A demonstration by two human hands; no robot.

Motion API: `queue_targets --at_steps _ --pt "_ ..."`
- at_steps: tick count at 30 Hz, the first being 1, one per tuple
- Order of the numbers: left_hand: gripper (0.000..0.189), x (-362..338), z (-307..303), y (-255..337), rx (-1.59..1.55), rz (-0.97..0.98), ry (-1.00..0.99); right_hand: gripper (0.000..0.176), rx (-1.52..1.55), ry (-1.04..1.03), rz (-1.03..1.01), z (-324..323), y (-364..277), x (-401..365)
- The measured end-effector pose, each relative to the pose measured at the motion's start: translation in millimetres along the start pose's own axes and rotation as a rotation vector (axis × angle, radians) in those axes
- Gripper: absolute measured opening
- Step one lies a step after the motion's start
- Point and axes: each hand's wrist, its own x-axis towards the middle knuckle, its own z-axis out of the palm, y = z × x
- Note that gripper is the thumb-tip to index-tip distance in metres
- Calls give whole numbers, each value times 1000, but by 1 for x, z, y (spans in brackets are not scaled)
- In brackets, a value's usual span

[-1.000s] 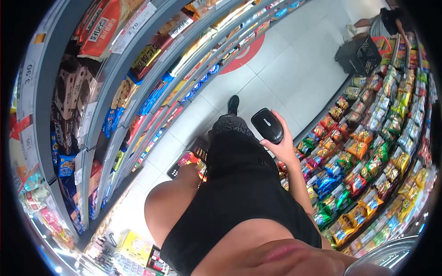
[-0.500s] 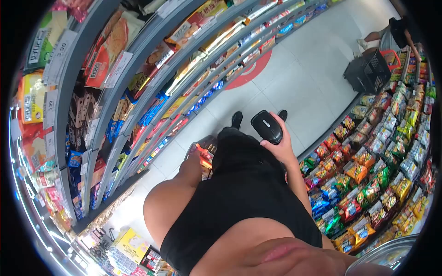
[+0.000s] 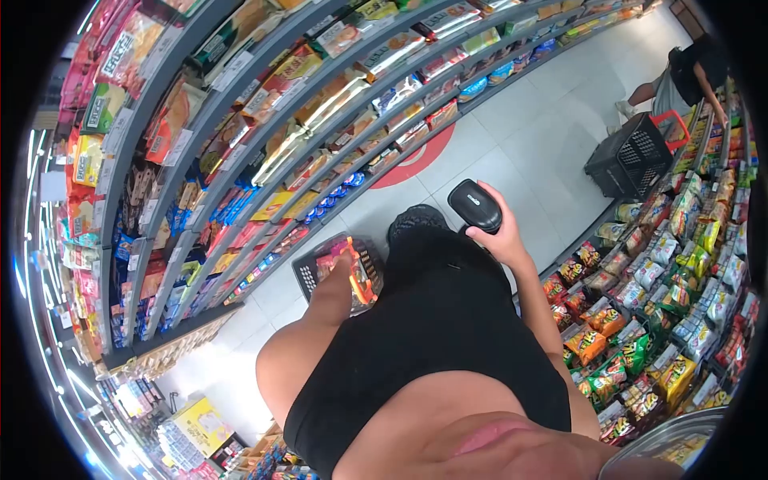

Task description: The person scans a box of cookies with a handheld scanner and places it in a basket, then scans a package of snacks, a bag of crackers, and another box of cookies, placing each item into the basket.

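Observation:
My right hand (image 3: 502,232) is wrapped round a black, rounded object (image 3: 475,206) with a small pale logo, out in front of my body. On the other side, my left hand (image 3: 344,268) hangs low at a dark shopping basket (image 3: 307,277) with orange handles (image 3: 359,283). The basket holds some red and colourful packs. Its fingers are hard to make out among the handles and goods, so I cannot tell how they close.
Shelves of packaged snacks (image 3: 280,76) curve along the left. Bagged snacks (image 3: 588,344) fill the right-hand shelves. Farther up the aisle a person in dark clothes (image 3: 698,72) stands beside a black basket (image 3: 632,158) with a red handle. A red floor marking (image 3: 412,166) lies ahead.
The black object and my right hand have shifted slightly right and up in view. More of the basket at my left now shows. The farther basket appears slightly lower and more to the left.

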Motion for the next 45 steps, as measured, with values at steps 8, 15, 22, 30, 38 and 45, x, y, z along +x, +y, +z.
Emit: queue_targets --at_steps 8,15,22,30,38,45 --pt "41 -136 70 26 343 200 -112 89 95 13 86 -74 11 -11" --pt "50 -432 41 109 1195 678 -347 91 126 69 44 -137 6 27" --pt "47 -460 125 201 1238 653 -371 94 54 170 96 -216 6 89" --pt "40 -386 252 254 938 359 -236 94 -16 202 272 -321 -4 190" --pt "38 -339 369 274 523 87 44 94 -50 104 231 -388 -21 294" --pt "36 -241 473 278 39 -77 148 94 40 23 199 -474 -7 348"
